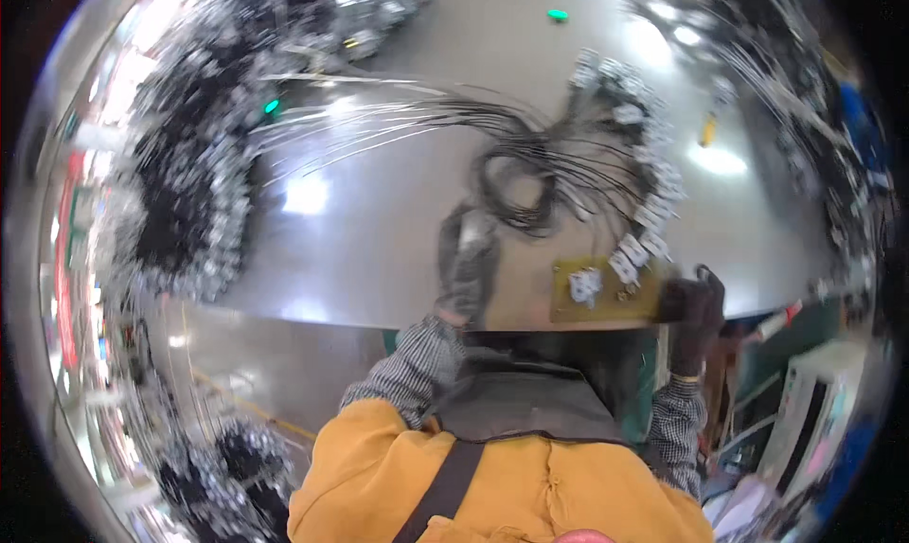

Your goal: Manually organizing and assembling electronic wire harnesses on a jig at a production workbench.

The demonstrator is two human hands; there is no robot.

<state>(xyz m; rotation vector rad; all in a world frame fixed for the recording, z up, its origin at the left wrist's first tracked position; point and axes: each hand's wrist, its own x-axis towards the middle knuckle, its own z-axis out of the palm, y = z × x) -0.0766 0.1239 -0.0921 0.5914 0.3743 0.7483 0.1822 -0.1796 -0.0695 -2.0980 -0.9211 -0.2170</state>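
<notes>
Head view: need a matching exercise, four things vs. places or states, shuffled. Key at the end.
Column 1
1. Looped bundle of thin black cables
2. Flat yellow rectangular board
3. Left hand in a grey glove
4. Right hand in a dark glove

Column 2
A. At the right end of the board
B. Mid-table on the grey shiny tabletop, curled into a ring
C. Just on the wearer's side of the ring of cables
D. At the near table edge, with white pieces on it

Pairs: 1-B, 2-D, 3-C, 4-A
</notes>
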